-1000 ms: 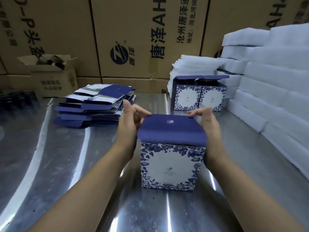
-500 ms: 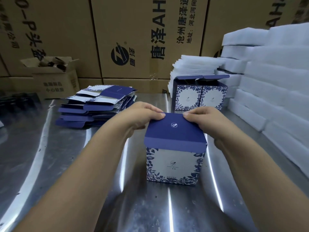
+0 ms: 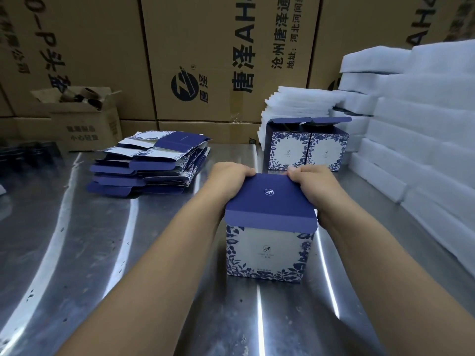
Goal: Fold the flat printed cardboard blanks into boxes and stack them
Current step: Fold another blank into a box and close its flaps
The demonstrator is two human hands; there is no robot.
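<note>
A folded box with a white front, blue leaf print and a dark blue lid stands upright on the steel table in front of me. My left hand grips the lid's far left corner with curled fingers. My right hand grips the far right corner the same way. The lid's front flap hangs over the box front. A pile of flat printed blanks lies at the left. Two folded boxes with open top flaps stand side by side at the back.
White foam sheets are stacked high along the right side, and more of them sit behind the two boxes. Large brown cartons wall off the back. A small open carton sits at the back left.
The lid has been folded down flat onto the box. Both hands have moved from the box's sides to the lid's far corners, and the box has shifted slightly right and away.
</note>
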